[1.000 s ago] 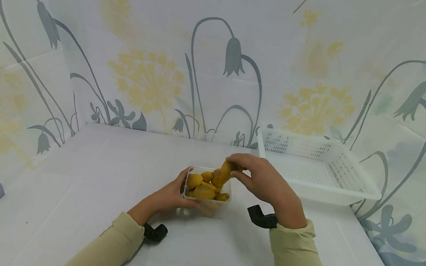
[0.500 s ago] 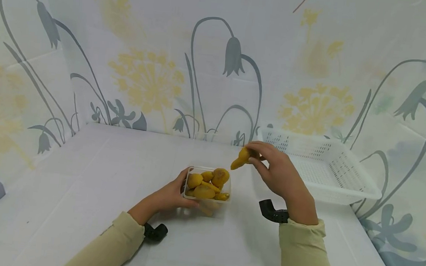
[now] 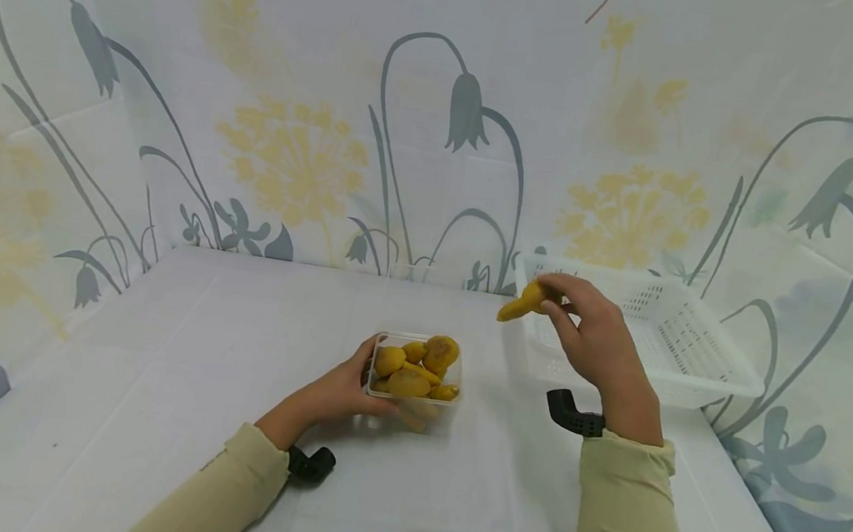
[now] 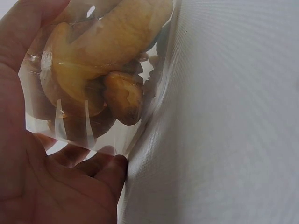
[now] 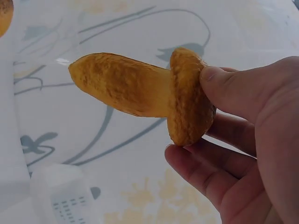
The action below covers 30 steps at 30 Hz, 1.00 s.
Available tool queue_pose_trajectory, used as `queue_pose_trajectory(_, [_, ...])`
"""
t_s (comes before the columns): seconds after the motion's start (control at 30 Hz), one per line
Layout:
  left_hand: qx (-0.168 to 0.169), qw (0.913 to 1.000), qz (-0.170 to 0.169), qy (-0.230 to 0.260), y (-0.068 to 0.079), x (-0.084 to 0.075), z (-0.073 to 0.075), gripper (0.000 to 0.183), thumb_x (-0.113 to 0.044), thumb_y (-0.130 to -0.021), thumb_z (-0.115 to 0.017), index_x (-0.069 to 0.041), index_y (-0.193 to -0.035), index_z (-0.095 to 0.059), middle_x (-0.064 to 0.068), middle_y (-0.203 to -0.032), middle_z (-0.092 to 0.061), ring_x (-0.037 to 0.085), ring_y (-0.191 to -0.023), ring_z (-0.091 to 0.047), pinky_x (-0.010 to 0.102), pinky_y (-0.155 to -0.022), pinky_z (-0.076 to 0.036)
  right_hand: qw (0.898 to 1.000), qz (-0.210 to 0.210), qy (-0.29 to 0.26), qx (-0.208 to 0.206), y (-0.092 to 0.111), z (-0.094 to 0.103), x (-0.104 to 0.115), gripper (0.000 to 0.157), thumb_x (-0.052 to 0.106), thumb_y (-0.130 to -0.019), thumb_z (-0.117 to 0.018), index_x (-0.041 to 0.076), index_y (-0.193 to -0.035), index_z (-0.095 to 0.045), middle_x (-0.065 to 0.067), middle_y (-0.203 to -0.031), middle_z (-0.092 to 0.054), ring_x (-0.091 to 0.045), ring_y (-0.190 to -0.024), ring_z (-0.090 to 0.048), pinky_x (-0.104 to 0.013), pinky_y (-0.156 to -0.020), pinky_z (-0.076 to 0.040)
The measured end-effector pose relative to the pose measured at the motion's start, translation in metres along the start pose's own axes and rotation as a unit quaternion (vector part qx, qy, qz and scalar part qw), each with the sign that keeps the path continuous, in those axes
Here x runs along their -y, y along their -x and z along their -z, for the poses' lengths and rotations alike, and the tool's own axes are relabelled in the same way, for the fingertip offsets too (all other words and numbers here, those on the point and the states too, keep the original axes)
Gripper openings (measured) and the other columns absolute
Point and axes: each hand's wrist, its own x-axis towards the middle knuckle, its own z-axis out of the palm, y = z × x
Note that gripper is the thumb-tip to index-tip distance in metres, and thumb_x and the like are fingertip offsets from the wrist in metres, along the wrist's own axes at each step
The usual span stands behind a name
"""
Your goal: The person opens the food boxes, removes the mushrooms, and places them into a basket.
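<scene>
A yellow-brown mushroom (image 5: 126, 86) is pinched by its cap between the thumb and fingers of my right hand (image 3: 602, 334). Its stem points left in the head view, in front of the white basket's near left corner. My left hand (image 3: 345, 385) grips the left side of a clear plastic box (image 3: 415, 411) standing on the table. Several yellow mushrooms (image 3: 410, 383) lie in the box, one cap rising above the rim at the back right. Through the box wall in the left wrist view, a thick stem (image 4: 107, 42) and a smaller mushroom (image 4: 124, 98) show.
A white perforated basket (image 3: 695, 387) stands at the back right of the white-covered table (image 3: 187, 347). Behind it hangs a floral-printed cloth (image 3: 307, 64). A transparent item (image 3: 429, 276), hard to make out, stands at the back edge behind the box.
My right hand has lifted the mushroom out of the box and carried it up and right towards the basket. The left hand and the box have stayed in place.
</scene>
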Motion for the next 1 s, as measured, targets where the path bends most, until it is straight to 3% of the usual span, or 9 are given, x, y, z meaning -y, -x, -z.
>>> queue_pose_trajectory(0.4, [0.003,1.0,0.006,-0.005,-0.002,0.0,0.0,0.119,-0.042,-0.071,-0.085,-0.026,-0.157,-0.004,0.008,-0.162,-0.017,0.028,-0.149,-0.021,0.049,-0.118,-0.025,0.996,-0.084,0.025,-0.004,0.008,0.009,-0.023,0.034,0.014,-0.1,-0.052,0.009,-0.134,-0.056,-0.014,-0.14,-0.052,-0.036,-0.123,-0.052,-0.05,-0.094,-0.05])
queue_pose_trajectory(1.0, [0.004,1.0,0.003,0.003,-0.001,0.0,-0.001,0.118,-0.039,-0.072,-0.085,-0.026,-0.157,-0.003,0.008,-0.162,-0.017,0.027,-0.15,-0.019,0.049,-0.119,-0.023,0.984,-0.176,0.017,0.022,0.018,0.011,-0.045,0.036,0.02,-0.104,-0.046,0.009,-0.138,-0.052,-0.018,-0.137,-0.051,-0.037,-0.123,-0.05,-0.05,-0.097,-0.048])
